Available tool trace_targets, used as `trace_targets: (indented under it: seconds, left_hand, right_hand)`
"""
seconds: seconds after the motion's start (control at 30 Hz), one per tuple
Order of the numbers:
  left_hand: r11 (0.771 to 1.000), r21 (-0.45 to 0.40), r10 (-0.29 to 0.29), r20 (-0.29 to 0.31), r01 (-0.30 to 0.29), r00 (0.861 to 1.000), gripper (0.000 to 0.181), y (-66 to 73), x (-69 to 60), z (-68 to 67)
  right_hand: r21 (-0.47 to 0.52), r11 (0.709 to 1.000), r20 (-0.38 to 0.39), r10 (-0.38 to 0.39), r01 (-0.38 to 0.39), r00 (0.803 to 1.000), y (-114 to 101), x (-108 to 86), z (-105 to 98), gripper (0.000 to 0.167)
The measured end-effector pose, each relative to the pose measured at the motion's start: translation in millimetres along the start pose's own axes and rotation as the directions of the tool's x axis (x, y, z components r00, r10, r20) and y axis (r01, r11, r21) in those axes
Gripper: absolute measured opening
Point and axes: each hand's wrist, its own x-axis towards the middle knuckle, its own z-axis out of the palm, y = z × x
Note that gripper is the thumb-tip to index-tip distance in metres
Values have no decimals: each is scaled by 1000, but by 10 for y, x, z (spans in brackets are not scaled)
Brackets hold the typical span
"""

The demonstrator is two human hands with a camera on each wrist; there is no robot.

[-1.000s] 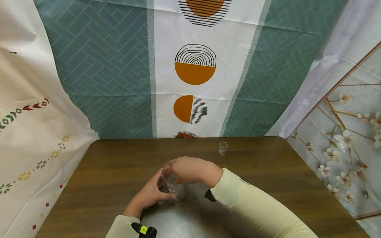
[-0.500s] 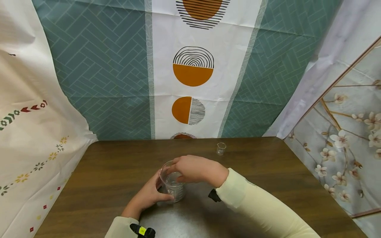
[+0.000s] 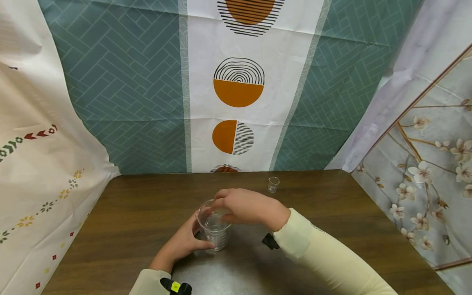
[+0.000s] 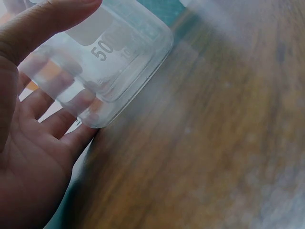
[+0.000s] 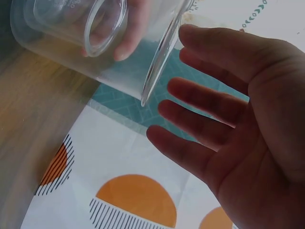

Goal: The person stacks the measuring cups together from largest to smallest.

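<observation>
Currently, large beaker [image 3: 218, 238] at 2 o'clock from left hand [image 3: 184, 241], fingers gripping it, inner beaker [image 5: 76, 24] inside. Right hand [image 3: 246, 207] fingers loose, large beaker at their 8 o'clock.

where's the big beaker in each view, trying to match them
Head: the big beaker is low, just left of centre.
Left wrist: big beaker upper left, cut off by top edge.
Right wrist: big beaker upper left, also cut off on top.
Shared landmark: the brown wooden tabletop.
</observation>
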Motion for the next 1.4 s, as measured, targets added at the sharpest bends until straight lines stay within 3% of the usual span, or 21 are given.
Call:
trace_targets:
  seconds: [0.2,0.8,1.07,1.4]
  left_hand:
    - [998,-23,53,3,-52,999,94,-28,7,1]
    - [999,-23,47,-6,-47,999,96,-22,10,14]
    - [998,-18,64,-5,-64,998,95,-27,11,14]
    - [997,-29,75,-1,-75,997,95,-19,14,17]
  right_hand:
    - [-28,999,-48,44,-45,998,51,-40,-8,40]
    - [-46,995,-205,82,-93,975,280,-117,29,42]
    - [-53,992,-233,96,-111,968,333,-132,37,43]
    - [-49,981,-235,174,-190,956,413,-114,57,45]
